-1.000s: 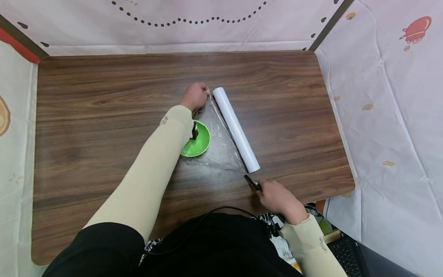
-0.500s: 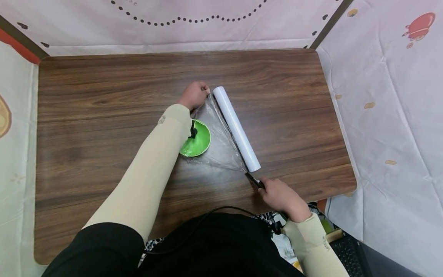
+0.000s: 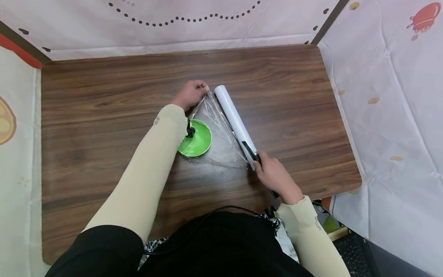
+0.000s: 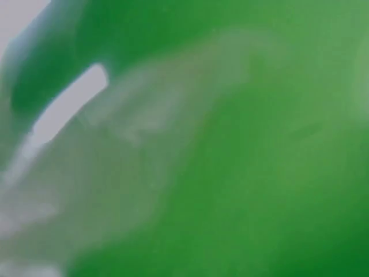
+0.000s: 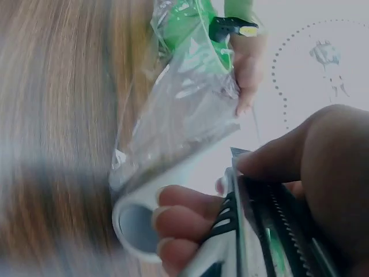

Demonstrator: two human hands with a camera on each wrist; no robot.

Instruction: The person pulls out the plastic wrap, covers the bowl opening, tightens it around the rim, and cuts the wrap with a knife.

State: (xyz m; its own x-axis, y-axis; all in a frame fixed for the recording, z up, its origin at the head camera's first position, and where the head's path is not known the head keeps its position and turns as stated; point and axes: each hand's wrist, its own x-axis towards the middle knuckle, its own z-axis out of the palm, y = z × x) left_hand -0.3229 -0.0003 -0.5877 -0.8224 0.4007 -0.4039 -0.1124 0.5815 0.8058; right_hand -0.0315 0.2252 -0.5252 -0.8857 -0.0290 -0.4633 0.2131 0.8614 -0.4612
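Observation:
A green bowl (image 3: 201, 143) sits mid-table, partly under my left forearm, and fills the left wrist view as a blur. Clear plastic wrap (image 3: 219, 130) stretches over it to a white roll (image 3: 231, 109) lying slantwise at its right. My left hand (image 3: 191, 94) pinches the far corner of the wrap beside the roll's far end. With my right hand (image 3: 275, 176) I grip a utility knife (image 5: 253, 219), thumb along its top. Its black front end (image 3: 247, 148) lies over the roll's near end in the head view; whether it touches cannot be told.
The wood-grain table (image 3: 104, 115) has pale printed cloth walls (image 3: 384, 96) on its left, back and right. A black cable (image 3: 221, 208) runs near the front edge by my lap. Below the right front corner are a keyboard (image 3: 354, 252) and other items.
My right hand has moved forward with the utility knife, from just below the roll's near end to over it. My left hand has shifted slightly left, still pinching the wrap.

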